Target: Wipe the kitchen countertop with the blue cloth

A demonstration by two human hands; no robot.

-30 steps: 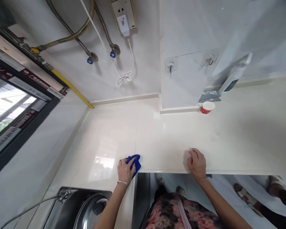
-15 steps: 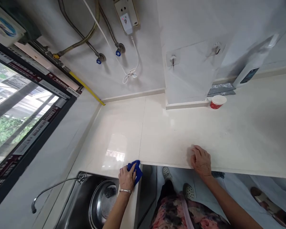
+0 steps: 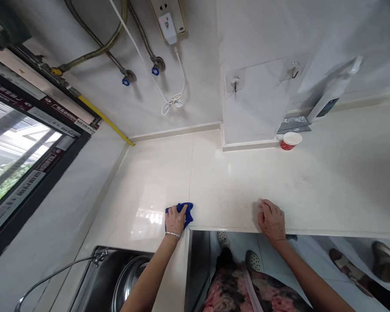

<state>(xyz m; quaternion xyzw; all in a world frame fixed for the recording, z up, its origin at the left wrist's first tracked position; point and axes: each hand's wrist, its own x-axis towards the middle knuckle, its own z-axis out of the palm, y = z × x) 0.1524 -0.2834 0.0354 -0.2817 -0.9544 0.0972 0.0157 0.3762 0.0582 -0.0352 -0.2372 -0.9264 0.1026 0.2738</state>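
My left hand [image 3: 174,220] is closed on a blue cloth [image 3: 189,211] and presses it against the pale countertop [image 3: 221,186], at the inner corner above the sink. Part of the cloth is bunched under my fingers, and the rest sticks out to the right. Near the counter's front edge, my right hand [image 3: 272,220] leans on the surface with fingers curled in, holding nothing that I can see. Its fingertips are partly hidden.
A metal sink [image 3: 94,277] with a steel basin [image 3: 126,277] lies at lower left, beside a thin faucet [image 3: 52,275]. Along the wall stand a red-and-white paper cup [image 3: 290,141], a grey packet [image 3: 294,124] and a white bottle [image 3: 333,93]. Another person's feet [image 3: 351,268] are at right.
My left hand has pushed the blue cloth forward, away from the sink side and up onto the counter corner. My right hand stays in place on the counter. The view has shifted slightly.
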